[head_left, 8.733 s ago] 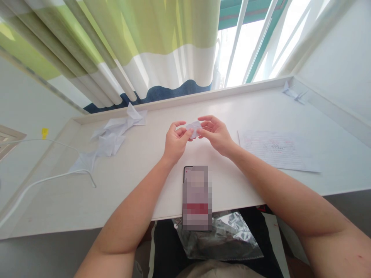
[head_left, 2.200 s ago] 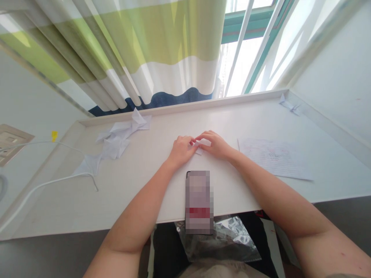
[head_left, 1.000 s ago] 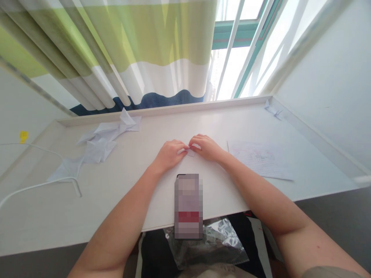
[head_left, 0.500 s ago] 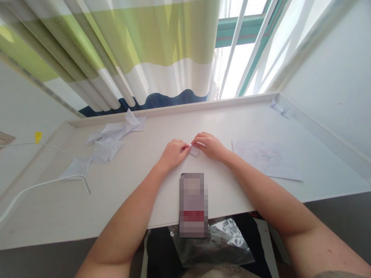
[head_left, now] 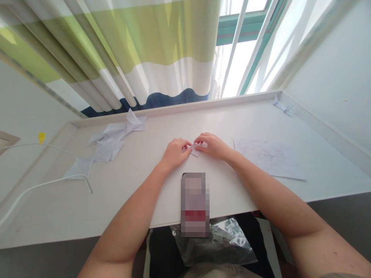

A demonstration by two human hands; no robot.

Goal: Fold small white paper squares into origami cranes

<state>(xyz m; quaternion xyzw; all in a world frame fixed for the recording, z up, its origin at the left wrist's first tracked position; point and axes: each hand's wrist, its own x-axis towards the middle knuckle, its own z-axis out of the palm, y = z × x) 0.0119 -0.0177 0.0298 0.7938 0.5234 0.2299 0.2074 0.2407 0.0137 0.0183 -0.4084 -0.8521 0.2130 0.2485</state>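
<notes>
A small folded white paper (head_left: 196, 151) is between my two hands, just above the middle of the white table (head_left: 162, 204). My left hand (head_left: 176, 152) pinches its left side between thumb and fingers. On the right side, my right hand (head_left: 212, 146) grips the same paper, thumb below and fingers curled over the top. Parts of the paper are hidden by the fingers. Closer to me lies a phone (head_left: 195, 204) with a blurred screen, reaching past the table's front edge.
Folded white papers (head_left: 108, 144) are heaped at the left. A written sheet (head_left: 269, 158) lies at the right, with another folded paper (head_left: 282, 106) in the back right corner. A white curved bar (head_left: 52, 183) crosses the left. Clear plastic (head_left: 228, 241) is below the table edge.
The fingers of my right hand have shifted on the small paper, and more of its white surface shows between them. The whole view has moved slightly.
</notes>
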